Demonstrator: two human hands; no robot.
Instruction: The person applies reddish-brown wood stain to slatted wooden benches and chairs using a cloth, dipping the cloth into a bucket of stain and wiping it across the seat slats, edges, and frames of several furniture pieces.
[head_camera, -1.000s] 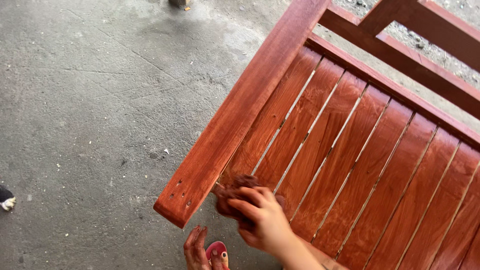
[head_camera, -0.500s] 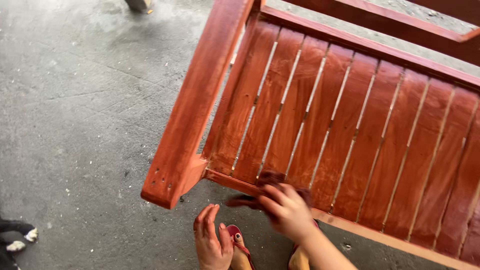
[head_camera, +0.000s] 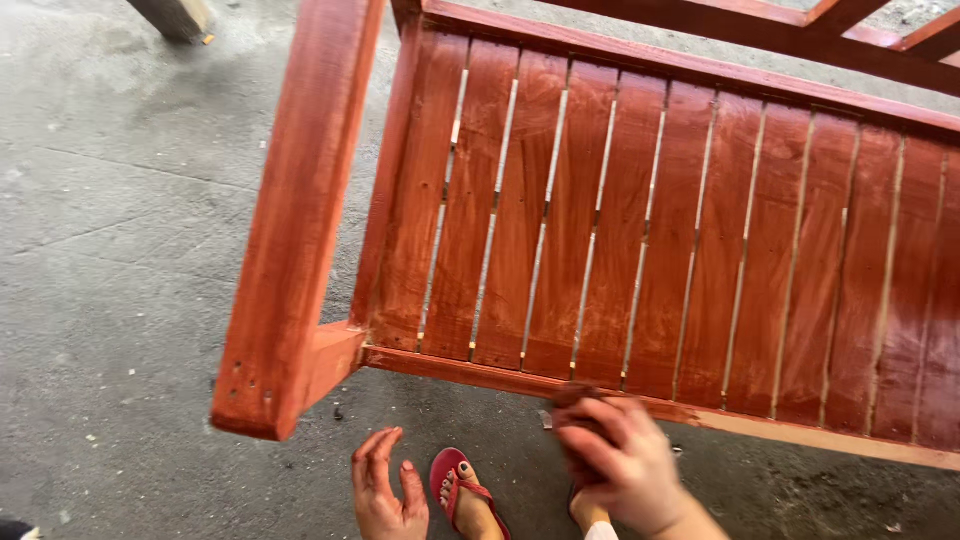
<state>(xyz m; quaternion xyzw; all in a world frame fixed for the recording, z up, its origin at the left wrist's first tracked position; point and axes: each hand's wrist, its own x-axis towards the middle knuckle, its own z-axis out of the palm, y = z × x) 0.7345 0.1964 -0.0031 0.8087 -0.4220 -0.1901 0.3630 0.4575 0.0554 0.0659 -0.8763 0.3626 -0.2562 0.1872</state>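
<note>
A concrete floor (head_camera: 130, 250), grey and stained, fills the left side and runs under everything. Over it stands a wooden bench (head_camera: 640, 230), stained reddish-brown, seen from above: its slatted seat spreads across the middle and right, with thin pale gaps between the slats. A thick armrest (head_camera: 300, 200) slants down the left side, its end near the bottom left. The front rail (head_camera: 450, 368) runs along the lower edge of the seat, paler and unstained toward the right.

At the top left corner lies the end of a grey wood block (head_camera: 175, 15), well apart from the bench.

The right hand (head_camera: 620, 460) is blurred; it presses against the front rail near the middle, fingers curled around a dark rag (head_camera: 572, 400) or pad, though what exactly it is I cannot tell. The left hand (head_camera: 385, 490) hangs free below the armrest, fingers loosely spread, holding nothing, near the floor.

Between the hands a foot in a red sandal (head_camera: 455, 480) stands on the floor.
</note>
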